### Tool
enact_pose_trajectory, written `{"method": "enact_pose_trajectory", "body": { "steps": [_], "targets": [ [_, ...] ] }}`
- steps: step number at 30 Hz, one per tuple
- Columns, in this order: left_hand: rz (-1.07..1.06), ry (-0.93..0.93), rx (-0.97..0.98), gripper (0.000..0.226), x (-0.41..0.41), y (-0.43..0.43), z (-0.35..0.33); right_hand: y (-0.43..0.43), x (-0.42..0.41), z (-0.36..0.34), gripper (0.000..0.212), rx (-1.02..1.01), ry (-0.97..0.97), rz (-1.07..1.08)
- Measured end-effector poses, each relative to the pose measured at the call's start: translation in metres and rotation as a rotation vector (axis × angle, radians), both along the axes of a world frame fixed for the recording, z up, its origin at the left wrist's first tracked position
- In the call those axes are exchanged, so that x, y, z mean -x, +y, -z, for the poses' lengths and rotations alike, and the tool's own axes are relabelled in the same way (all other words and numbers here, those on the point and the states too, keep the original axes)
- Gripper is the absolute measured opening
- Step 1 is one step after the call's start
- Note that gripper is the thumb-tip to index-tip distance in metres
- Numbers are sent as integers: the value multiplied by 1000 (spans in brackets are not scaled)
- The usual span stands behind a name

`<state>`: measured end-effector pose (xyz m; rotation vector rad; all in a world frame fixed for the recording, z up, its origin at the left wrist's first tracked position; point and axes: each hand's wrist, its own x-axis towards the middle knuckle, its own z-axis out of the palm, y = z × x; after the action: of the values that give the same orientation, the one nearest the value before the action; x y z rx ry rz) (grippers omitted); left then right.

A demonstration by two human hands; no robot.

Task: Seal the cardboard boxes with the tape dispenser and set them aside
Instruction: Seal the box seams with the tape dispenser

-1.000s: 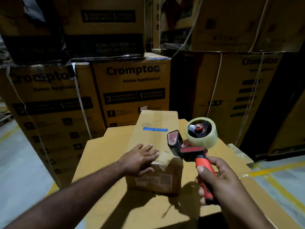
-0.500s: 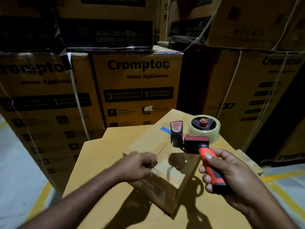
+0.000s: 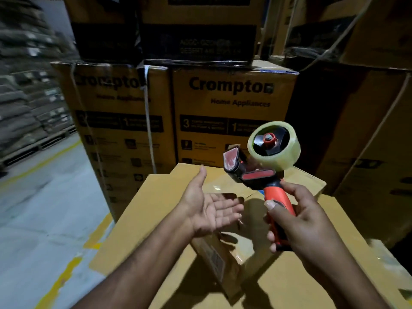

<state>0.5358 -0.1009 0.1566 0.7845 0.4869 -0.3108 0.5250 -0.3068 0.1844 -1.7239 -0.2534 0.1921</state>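
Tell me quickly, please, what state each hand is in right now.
Left hand: open, palm up, holding nothing.
Right hand: closed on the tape dispenser, by its orange handle.

Matt cardboard box (image 3: 225, 262); glossy clear tape (image 3: 283, 157); plastic dispenser (image 3: 258, 175).

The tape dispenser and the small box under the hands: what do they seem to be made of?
The tape dispenser looks like moulded plastic: a black matte frame and an orange handle, perhaps rubber-coated. Its roll is clear glossy film, slightly yellowish. The small box is brown matte cardboard; the shiny strip on its top is probably tape.
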Motion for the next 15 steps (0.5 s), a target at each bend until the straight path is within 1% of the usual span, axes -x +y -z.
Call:
{"method": "enact_pose_trajectory", "body": {
  "steps": [2, 5, 8, 10, 13, 15],
  "targets": [
    [-44, 36, -102, 79, -4, 5, 1, -5, 0, 1, 51, 69, -64, -29],
    [-22, 67, -218, 42, -7, 18, 3, -13, -1, 3, 54, 144, -141, -84],
    [44, 57, -375, 19, -11, 40, 1, -17, -3, 10, 54, 192, -201, -152],
    [147, 6, -506, 12, -15, 58, -5, -18, -5, 16, 53, 202, -231, -197],
    [337, -4, -726, 19, -23, 80, -15, -16, -10, 30, 55, 224, -290, -262],
    [415, 15, -926, 19, -28, 85, -22, -13, -14, 43, 56, 274, -336, -280]
  ]
}}
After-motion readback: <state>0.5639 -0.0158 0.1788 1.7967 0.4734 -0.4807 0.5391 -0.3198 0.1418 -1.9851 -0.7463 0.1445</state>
